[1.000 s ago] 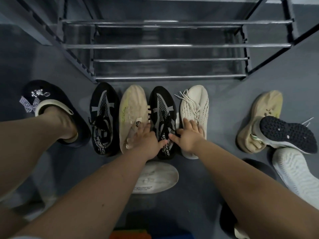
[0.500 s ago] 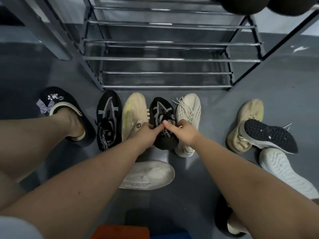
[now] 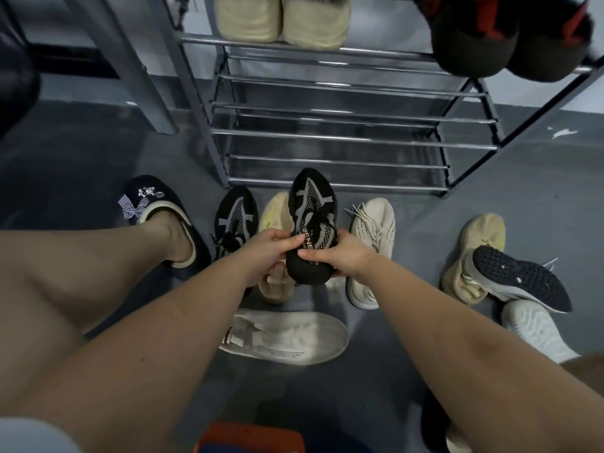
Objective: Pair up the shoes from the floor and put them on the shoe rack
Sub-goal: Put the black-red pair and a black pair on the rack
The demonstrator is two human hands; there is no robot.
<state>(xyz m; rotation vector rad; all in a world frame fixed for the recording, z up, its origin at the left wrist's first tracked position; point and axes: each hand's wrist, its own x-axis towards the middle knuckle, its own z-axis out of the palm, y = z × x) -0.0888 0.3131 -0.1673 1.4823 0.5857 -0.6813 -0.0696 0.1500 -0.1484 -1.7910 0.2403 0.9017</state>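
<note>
A black sneaker with grey stripes [image 3: 311, 204] is lifted off the floor, toe pointing at the shoe rack [image 3: 343, 138]. My left hand [image 3: 268, 253] grips its heel from the left and my right hand [image 3: 343, 256] grips it from the right. Its matching black sneaker [image 3: 233, 220] lies on the floor to the left. Between them lies a beige shoe [image 3: 274, 210], partly hidden by my hands. A cream laced sneaker [image 3: 372, 230] lies to the right.
A cream shoe [image 3: 287, 338] lies on its side near me. At the right lie a tan shoe [image 3: 480, 237], a dark-soled shoe [image 3: 519, 279] and a white shoe [image 3: 536, 328]. Beige shoes [image 3: 281, 21] and dark shoes [image 3: 490, 40] sit on upper shelves. My slippered foot [image 3: 157, 207] is at left.
Both hands closed on the black sneaker's heel and raised it off the floor toward the rack. The camera tilted up, showing upper shelves.
</note>
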